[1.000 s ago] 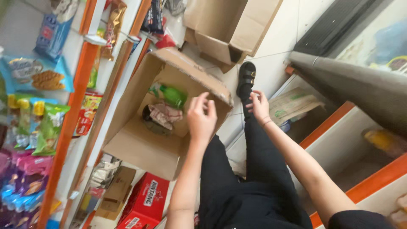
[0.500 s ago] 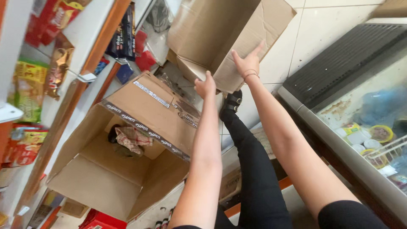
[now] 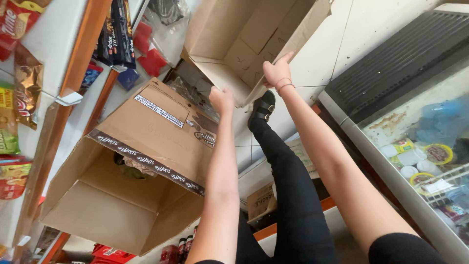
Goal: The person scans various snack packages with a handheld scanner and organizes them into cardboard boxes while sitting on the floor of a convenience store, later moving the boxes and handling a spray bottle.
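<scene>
An empty open cardboard box (image 3: 234, 34) lies on the tiled floor ahead of me. My right hand (image 3: 277, 72) grips its right side wall, fingers hooked over the edge. My left hand (image 3: 222, 99) is closed on the box's near flap edge. A larger open cardboard box (image 3: 161, 132) sits closer, left of my left arm, with a few snack packets (image 3: 131, 166) deep inside. My legs in black trousers and a black sandal (image 3: 263, 108) stretch between the two boxes.
Orange-edged shelves (image 3: 73, 73) with snack bags run along the left. A glass-topped chest freezer (image 3: 415, 142) with tubs stands at the right. Red packets (image 3: 146, 58) lie by the far box, flattened cardboard (image 3: 259, 200) and red cartons (image 3: 110, 254) under me.
Both hands left the space above the near box and reached forward to the far box. They now grip its flap and side wall, and the view has tilted toward it.
</scene>
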